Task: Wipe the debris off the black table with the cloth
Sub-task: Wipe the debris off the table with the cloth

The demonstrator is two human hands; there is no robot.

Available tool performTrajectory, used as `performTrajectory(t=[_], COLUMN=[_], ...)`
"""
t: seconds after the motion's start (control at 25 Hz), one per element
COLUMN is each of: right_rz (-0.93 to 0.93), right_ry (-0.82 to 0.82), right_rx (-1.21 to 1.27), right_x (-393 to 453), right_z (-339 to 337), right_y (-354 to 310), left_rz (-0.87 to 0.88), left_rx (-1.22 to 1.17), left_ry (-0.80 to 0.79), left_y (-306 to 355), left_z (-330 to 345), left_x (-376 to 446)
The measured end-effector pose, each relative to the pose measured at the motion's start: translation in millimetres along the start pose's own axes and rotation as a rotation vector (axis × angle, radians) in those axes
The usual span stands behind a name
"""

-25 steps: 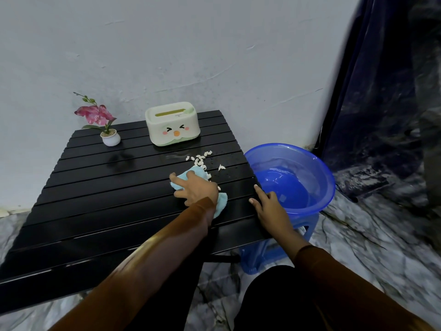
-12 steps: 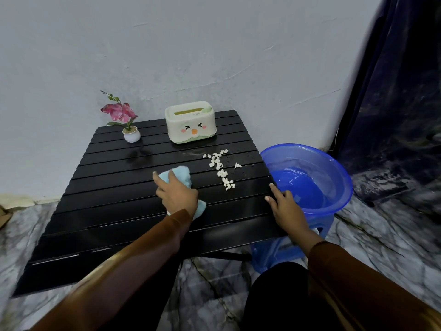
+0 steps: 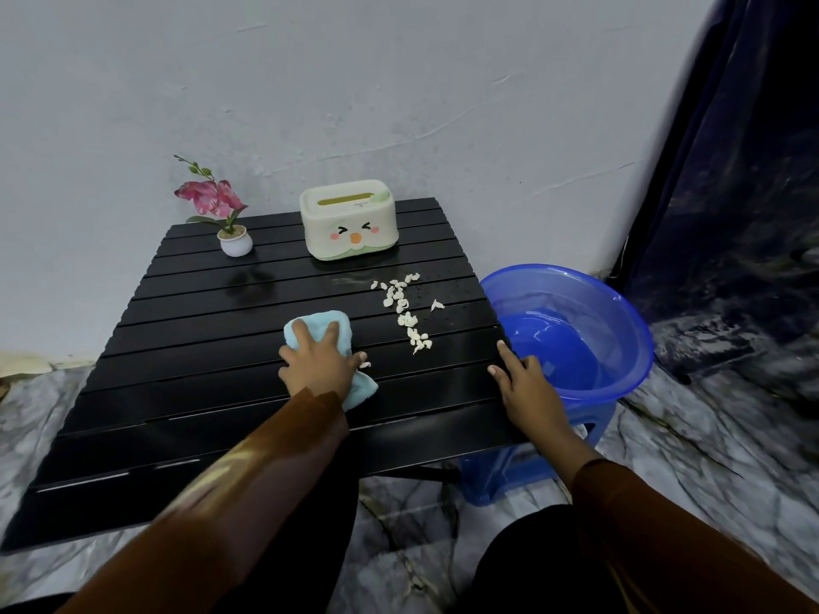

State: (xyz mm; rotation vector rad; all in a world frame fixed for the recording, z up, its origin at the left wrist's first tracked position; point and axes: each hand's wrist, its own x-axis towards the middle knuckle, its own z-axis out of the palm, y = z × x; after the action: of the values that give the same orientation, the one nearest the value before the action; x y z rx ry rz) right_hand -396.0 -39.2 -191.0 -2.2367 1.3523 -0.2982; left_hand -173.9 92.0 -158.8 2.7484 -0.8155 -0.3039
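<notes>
A black slatted table (image 3: 199, 347) fills the middle of the head view. My left hand (image 3: 317, 363) presses flat on a light blue cloth (image 3: 321, 323) near the table's centre, fingers spread over it. A trail of small white debris (image 3: 405, 310) lies on the slats to the right of the cloth, with one bit close to my left thumb. My right hand (image 3: 525, 385) rests with straight fingers on the table's right edge, beside the basin.
A blue plastic basin (image 3: 620, 330) sits on a blue stool right of the table, below its edge. A cream tissue box (image 3: 348, 219) and a small potted pink flower (image 3: 232, 230) stand at the table's back. A wall lies behind, marble floor around.
My left hand slid the cloth leftward, away from the debris, which now lies exposed as a trail. My right hand stayed on the table's right edge.
</notes>
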Motion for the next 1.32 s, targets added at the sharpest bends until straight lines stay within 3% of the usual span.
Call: performTrajectory(t=[0.08,0.16,0.32,0.4,0.6,0.8,0.92,1.16,1.32], right_rz=[-0.007,-0.009,-0.009,-0.012,-0.016,-0.011,-0.008,0.008,0.003], right_ry=[0.003,0.007,0.007,0.001,0.010,0.012,0.012,0.005,0.013], right_rx=[-0.006,-0.022,-0.024,-0.026,-0.016,-0.014,-0.022,-0.037,-0.039], right_x=[1,2,1,2,1,1,1,0,0], right_z=[0,0,1,1,0,0,0,0,1], right_y=[1,1,1,2,2,0,-1,-1,-1], left_rz=[0.084,0.004,-0.108,-0.067,0.097,0.133,0.073,-0.124,-0.033], left_rx=[0.024,-0.066,-0.062,-0.063,-0.010,-0.289,-0.100,0.103,0.185], left_ry=[-0.067,-0.107,0.045,0.123,0.151,0.134,0.059,0.086,0.012], left_y=[-8,-6,10,3,-19,-38,-36,-22,-28], left_z=[-6,-8,5,10,5,-5,-8,2,-6], left_x=[10,14,1,-1,8,20,20,5,14])
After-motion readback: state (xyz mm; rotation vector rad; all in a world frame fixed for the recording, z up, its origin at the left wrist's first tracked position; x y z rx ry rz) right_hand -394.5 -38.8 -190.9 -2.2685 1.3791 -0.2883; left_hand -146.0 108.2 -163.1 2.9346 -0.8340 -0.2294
